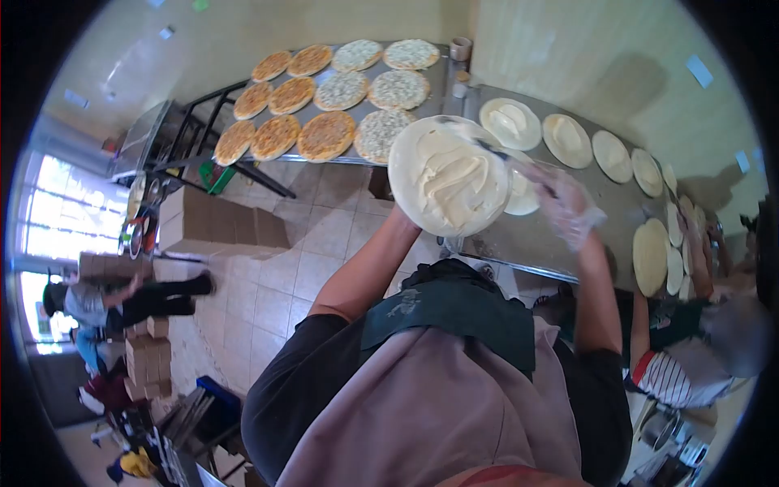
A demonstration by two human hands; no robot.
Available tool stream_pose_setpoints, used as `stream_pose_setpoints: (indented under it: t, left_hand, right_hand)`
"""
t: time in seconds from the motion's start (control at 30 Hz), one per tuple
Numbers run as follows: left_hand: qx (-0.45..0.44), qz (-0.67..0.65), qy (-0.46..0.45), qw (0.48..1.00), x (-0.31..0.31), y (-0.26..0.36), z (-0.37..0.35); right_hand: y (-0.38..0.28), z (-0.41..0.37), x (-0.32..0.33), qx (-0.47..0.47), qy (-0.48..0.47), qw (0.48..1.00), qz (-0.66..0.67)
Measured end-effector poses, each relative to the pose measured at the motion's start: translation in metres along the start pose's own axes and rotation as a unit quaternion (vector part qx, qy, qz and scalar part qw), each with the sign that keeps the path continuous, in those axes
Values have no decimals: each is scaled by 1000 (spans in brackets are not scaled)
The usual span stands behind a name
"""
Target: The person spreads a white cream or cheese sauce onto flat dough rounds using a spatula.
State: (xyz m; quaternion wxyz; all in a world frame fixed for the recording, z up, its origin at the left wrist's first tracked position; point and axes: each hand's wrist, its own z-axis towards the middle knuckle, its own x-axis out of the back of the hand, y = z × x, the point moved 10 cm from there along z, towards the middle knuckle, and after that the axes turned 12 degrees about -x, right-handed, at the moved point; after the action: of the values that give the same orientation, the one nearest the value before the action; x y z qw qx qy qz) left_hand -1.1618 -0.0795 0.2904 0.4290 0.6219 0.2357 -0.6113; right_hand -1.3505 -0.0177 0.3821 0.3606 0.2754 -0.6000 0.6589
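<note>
A wide white bowl (422, 209) of thick, swirled cream (461, 174) is tilted toward me above the gap between two tables. My left hand (405, 221) supports it from below at the near edge, its fingers hidden by the bowl. On the right, my right hand (568, 203) wears a clear plastic glove and is blurred by motion. It is closed on a spatula (492, 148) that reaches over the bowl's far right rim. Beyond the bowl lies a round pizza base (510, 122) with white cream in its middle. Another pizza base (523, 195) is partly covered by the bowl.
Several pizzas (326, 135) with orange or white topping cover the back left table. More bases line the right metal table (560, 235), where a co-worker (682, 357) stands. Cardboard boxes (215, 223) sit on the left floor; other people (122, 304) are beyond. Two small containers (460, 50) stand by the wall.
</note>
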Motion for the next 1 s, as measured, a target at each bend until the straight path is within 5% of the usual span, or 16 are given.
stream_pose_setpoints:
  t: [0.3,0.4,0.43,0.57,0.77,0.9,0.97,1.0]
  left_hand:
    - [-6,85,-9,996,7,-5,-4]
    - [-25,115,-13,993,6,-4,-7]
    - [-27,116,-13,993,1,-4,-8]
    - [-8,28,17,999,-12,-12,-3]
    - [-14,-32,3,999,-9,-3,-5]
    - [-4,-75,-18,997,-11,-1,-1]
    - [8,-100,-26,995,-13,-7,-2]
    - [14,-112,-32,993,-15,-9,-1]
  right_hand:
    - [-61,-63,-6,128,-102,985,-61]
    - [1,-56,8,-66,-124,987,72]
    - [9,-51,2,-65,-124,987,73]
    - [29,-28,7,-19,57,992,114]
    - [-25,-57,-25,39,-80,990,-112]
    - [-17,-65,-3,58,-139,985,-83]
    - [-2,-49,27,8,-21,999,46]
    - [29,-41,24,-143,-39,988,40]
